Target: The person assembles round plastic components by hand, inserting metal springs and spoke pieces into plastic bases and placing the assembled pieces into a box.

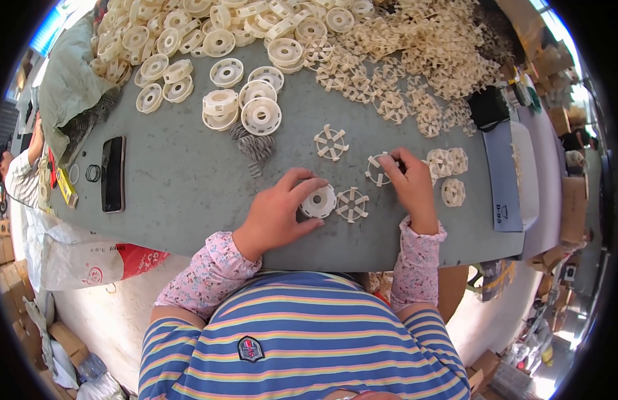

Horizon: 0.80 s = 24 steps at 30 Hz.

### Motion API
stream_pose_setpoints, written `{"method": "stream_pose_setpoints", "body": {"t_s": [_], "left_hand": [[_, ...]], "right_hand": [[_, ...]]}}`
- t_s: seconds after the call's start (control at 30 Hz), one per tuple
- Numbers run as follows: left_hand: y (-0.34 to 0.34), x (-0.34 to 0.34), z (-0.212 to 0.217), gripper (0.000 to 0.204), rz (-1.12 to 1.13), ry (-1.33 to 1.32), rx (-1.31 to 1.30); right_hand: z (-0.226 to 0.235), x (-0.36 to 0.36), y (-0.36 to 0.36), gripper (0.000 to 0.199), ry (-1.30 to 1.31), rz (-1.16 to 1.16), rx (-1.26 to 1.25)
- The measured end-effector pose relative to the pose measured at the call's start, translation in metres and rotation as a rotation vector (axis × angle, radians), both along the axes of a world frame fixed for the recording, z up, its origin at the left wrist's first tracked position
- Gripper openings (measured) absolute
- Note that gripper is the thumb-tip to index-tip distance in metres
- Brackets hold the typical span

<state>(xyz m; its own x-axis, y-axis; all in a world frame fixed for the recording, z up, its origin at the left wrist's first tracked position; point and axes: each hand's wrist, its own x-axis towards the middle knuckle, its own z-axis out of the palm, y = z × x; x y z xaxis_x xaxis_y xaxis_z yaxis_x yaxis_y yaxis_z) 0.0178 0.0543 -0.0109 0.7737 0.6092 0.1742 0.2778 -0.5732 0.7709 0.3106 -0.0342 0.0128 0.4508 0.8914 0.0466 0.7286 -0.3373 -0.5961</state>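
Note:
My left hand (272,212) curls around a cream plastic flanged wheel (318,202) lying on the grey table, thumb and fingers at its rim. My right hand (410,185) pinches a spoked plastic ring (374,171) between thumb and forefinger. Just right of the wheel lies another spoked ring (352,205), and a similar one (331,143) lies farther off. Beyond my left hand, a tangle of metal springs (256,142) sits in front of several loose wheels (261,116). A few stacked spoked rings (447,162) stand to the right of my right hand.
Heaps of wheels (219,43) and spoked rings (429,40) cover the far side of the table (182,200). At left are a phone (114,175), small black rings (93,173) and a sack (72,83). A blue-grey box (502,177) stands at right. Another person (26,170) is far left.

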Motion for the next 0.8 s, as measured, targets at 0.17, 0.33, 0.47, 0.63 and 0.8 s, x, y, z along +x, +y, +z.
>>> {"method": "stream_pose_setpoints", "body": {"t_s": [0.17, 0.33, 0.47, 0.63, 0.8], "left_hand": [[0.002, -0.002, 0.002, 0.072, -0.013, -0.007, -0.030], [0.002, 0.000, 0.000, 0.070, -0.023, -0.012, -0.005], [0.003, -0.001, 0.008, 0.070, -0.017, 0.034, -0.061], [0.005, -0.003, -0.003, 0.073, -0.046, -0.007, -0.014], [0.003, -0.004, 0.007, 0.064, -0.018, -0.119, -0.034]], "right_hand": [[-0.017, 0.011, 0.002, 0.027, 0.486, 0.107, 0.057], [-0.025, -0.024, 0.054, 0.025, 0.503, 0.230, 0.334], [-0.049, -0.029, 0.076, 0.022, 0.038, 0.387, 0.444], [-0.027, -0.024, 0.062, 0.026, 0.330, 0.296, 0.103], [-0.021, 0.000, 0.039, 0.019, 0.204, 0.347, 0.420]]}}
